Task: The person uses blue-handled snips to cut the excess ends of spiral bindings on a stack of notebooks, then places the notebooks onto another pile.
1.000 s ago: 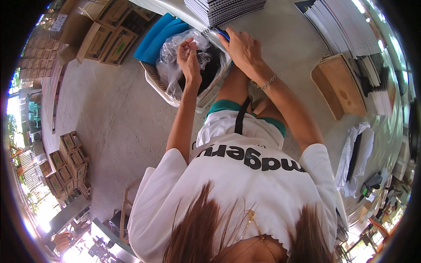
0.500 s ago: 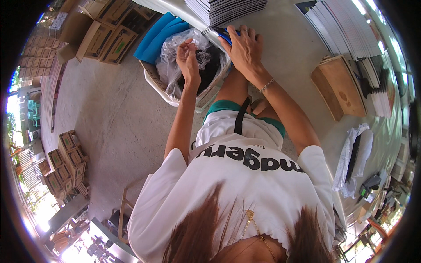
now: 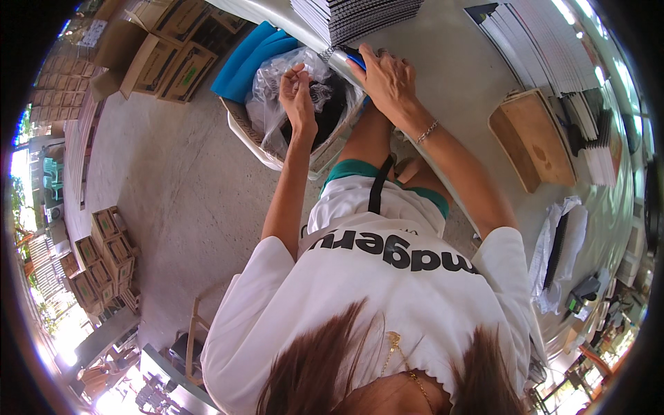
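My right hand (image 3: 391, 81) lies at the table edge, its fingers closed round a blue-handled tool (image 3: 355, 58), mostly hidden under the fingers. The tool is beside the near corner of a stack of wire-bound books (image 3: 373, 19) with dark coils. My left hand (image 3: 298, 104) is held over a carton-like bin (image 3: 242, 137) lined with a clear plastic bag (image 3: 261, 93). Its thumb and fingertips are pinched together, and whatever is between them is too small to make out. Dark scraps (image 3: 334, 104) lie inside the bag.
Rolled blue sheets (image 3: 252, 59) stand at the bin's far side. On the table to the right are a wooden holder (image 3: 536, 142), a large paper stack (image 3: 543, 45) and a white wrapping with a black strip (image 3: 559, 242). Cardboard boxes (image 3: 181, 66) are stacked at far left.
My right hand has shifted slightly, its forearm swinging a little to the right. My left hand stays over the bin, its fingertips slightly changed in pose.
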### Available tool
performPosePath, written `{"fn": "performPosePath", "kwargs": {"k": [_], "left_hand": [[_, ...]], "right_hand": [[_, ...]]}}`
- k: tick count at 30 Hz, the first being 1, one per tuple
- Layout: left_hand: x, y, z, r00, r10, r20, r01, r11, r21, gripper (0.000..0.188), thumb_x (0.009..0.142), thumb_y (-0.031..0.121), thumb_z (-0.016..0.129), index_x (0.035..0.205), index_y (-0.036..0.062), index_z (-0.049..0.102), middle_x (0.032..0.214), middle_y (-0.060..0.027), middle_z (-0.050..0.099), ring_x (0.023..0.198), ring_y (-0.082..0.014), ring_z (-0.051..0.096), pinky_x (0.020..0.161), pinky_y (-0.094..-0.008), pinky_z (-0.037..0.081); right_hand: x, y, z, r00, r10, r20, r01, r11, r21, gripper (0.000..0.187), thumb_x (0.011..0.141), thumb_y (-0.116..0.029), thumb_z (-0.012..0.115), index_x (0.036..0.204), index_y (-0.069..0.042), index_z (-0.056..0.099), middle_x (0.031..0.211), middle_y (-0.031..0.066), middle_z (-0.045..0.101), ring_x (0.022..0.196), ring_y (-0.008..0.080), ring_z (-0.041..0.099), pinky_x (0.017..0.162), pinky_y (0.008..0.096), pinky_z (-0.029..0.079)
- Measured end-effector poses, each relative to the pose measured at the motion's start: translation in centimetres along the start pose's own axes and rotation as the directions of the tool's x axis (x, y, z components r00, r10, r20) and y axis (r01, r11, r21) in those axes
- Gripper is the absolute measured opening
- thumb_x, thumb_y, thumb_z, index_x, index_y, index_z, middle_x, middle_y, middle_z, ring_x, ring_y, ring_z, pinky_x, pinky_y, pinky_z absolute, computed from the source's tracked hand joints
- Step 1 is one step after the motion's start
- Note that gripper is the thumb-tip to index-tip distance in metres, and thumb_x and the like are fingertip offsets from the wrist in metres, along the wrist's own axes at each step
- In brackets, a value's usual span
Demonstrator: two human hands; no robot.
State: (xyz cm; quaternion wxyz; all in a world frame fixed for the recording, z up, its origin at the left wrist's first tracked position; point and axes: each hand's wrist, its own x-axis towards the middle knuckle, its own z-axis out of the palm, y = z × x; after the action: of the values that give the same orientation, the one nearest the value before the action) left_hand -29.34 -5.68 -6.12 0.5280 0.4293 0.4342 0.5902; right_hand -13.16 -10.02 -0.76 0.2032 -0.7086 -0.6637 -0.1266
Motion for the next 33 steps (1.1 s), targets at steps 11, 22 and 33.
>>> {"fn": "performPosePath", "kwargs": {"k": [11, 22, 33], "left_hand": [[-0.1, 1.7, 2.3, 0.975, 0.066, 0.212, -0.104, 0.980, 0.171, 0.045, 0.084, 0.028, 0.075, 0.117, 0.0031, 0.058, 0.110, -0.0065, 0.058, 0.100, -0.0189, 0.059, 0.082, -0.0312, 0.049], [1.7, 2.6, 3.2, 0.808, 0.459, 0.369, -0.581, 0.524, 0.622, 0.017, 0.086, 0.010, 0.069, 0.101, 0.0031, 0.066, 0.100, -0.0103, 0.065, 0.089, -0.0204, 0.065, 0.079, -0.0372, 0.052], [1.6, 1.8, 3.0, 0.956, 0.197, 0.216, -0.265, 0.899, 0.349, 0.020, 0.088, 0.011, 0.068, 0.103, -0.0008, 0.063, 0.104, -0.0098, 0.068, 0.093, -0.0162, 0.065, 0.081, -0.0291, 0.050]], "right_hand": [[-0.2, 0.4, -0.4, 0.999, -0.025, -0.046, 0.024, 0.999, -0.021, 0.038, 0.093, -0.047, 0.055, 0.107, -0.012, 0.061, 0.097, 0.0131, 0.065, 0.087, 0.0283, 0.060, 0.076, 0.0466, 0.044], [-0.2, 0.0, -0.7, 0.998, 0.049, -0.031, -0.051, 0.997, -0.059, 0.038, 0.093, -0.047, 0.056, 0.105, -0.011, 0.060, 0.090, 0.0126, 0.064, 0.084, 0.0277, 0.060, 0.073, 0.0453, 0.043], [-0.5, -0.3, -0.3, 0.997, 0.001, -0.072, -0.008, 0.995, -0.097, 0.036, 0.093, -0.046, 0.056, 0.106, -0.013, 0.059, 0.093, 0.0122, 0.064, 0.083, 0.0272, 0.059, 0.074, 0.0450, 0.042]]}}
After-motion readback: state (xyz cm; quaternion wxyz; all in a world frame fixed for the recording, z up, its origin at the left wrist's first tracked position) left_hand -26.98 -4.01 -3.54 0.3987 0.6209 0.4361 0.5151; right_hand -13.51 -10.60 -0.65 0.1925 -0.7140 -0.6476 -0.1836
